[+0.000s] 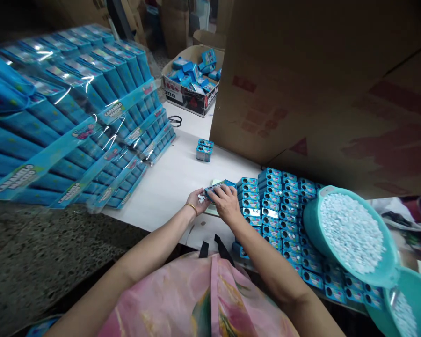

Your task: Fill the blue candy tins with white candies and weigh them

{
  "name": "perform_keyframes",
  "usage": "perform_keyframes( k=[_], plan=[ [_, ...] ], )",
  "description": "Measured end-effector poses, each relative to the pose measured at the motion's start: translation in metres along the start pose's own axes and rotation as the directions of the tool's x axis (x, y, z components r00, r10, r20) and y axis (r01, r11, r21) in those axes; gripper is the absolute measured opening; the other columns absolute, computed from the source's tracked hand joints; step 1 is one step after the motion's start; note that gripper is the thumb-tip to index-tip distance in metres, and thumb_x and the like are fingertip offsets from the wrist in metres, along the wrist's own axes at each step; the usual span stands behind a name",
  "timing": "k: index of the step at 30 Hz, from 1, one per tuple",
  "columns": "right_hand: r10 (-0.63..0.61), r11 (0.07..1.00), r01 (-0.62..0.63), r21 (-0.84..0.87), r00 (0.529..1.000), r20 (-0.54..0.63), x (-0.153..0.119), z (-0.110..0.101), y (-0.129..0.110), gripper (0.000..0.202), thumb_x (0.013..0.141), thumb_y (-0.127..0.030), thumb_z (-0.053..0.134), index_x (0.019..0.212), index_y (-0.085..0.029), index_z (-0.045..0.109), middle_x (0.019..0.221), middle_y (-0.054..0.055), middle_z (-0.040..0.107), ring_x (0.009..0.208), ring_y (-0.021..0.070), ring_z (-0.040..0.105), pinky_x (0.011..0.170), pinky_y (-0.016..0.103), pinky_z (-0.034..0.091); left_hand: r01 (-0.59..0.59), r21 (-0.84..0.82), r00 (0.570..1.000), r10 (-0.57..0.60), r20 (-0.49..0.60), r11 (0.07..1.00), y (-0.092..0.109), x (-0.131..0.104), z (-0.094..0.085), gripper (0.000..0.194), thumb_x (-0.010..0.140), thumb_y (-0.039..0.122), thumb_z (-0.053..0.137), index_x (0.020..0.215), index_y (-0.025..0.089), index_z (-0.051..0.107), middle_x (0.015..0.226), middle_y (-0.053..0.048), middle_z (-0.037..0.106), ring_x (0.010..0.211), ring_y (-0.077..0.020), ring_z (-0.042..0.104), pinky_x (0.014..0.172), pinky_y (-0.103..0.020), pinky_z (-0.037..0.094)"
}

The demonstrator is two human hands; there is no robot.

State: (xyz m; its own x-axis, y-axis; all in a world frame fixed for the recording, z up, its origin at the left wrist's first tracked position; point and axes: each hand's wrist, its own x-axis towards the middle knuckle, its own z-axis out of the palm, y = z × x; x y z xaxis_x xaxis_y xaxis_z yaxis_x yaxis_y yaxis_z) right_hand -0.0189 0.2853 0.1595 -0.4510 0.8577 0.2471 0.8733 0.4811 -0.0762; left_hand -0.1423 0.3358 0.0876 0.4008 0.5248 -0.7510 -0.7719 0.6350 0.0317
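Note:
My left hand (194,201) is cupped palm up, with a few small white candies (201,198) in it. My right hand (228,202) is closed around a small blue candy box (228,183), which is tilted with one end over the left palm. Beneath both hands lies a pale flat object (211,211), mostly hidden, so its kind is unclear. Just right of my hands, rows of blue boxes (271,210) with dark round holes in their tops stand packed together. Two more boxes (204,150) stand farther back on the white table (171,173).
Plastic-wrapped stacks of blue boxes (73,121) rise at the left. A carton (189,100) of loose boxes and black scissors (175,121) lie behind. A large cardboard box (301,93) walls the right back. Turquoise colanders (314,229) of white candies stand at the right.

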Motion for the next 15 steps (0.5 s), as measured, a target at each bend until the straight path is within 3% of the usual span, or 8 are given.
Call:
perform_keyframes(
  k=[11,15],
  plan=[
    [0.034,0.999,-0.035,-0.021,0.999,-0.031,-0.012,-0.002,0.009,0.03,0.084,-0.018,0.042,0.112,-0.028,0.048,0.109,0.004,0.052,0.104,0.0204,0.037,0.087,0.037,0.022,-0.018,0.069,0.994,0.01,0.106,0.997,-0.003,0.011,-0.005,0.018,0.076,0.014,0.044,0.087,0.008,0.056,0.068,-0.009,0.062,0.06,-0.0162,0.06,0.056,-0.027,0.05],
    [0.053,0.999,-0.052,0.009,0.998,-0.035,-0.014,-0.003,0.008,0.032,0.084,-0.019,0.041,0.114,-0.029,0.046,0.112,0.003,0.051,0.106,0.0207,0.036,0.088,0.038,0.021,-0.01,0.085,0.996,0.002,0.089,0.996,-0.003,0.013,-0.006,0.018,0.077,0.015,0.043,0.086,0.007,0.056,0.069,-0.01,0.062,0.061,-0.0175,0.06,0.055,-0.028,0.05]
  ],
)
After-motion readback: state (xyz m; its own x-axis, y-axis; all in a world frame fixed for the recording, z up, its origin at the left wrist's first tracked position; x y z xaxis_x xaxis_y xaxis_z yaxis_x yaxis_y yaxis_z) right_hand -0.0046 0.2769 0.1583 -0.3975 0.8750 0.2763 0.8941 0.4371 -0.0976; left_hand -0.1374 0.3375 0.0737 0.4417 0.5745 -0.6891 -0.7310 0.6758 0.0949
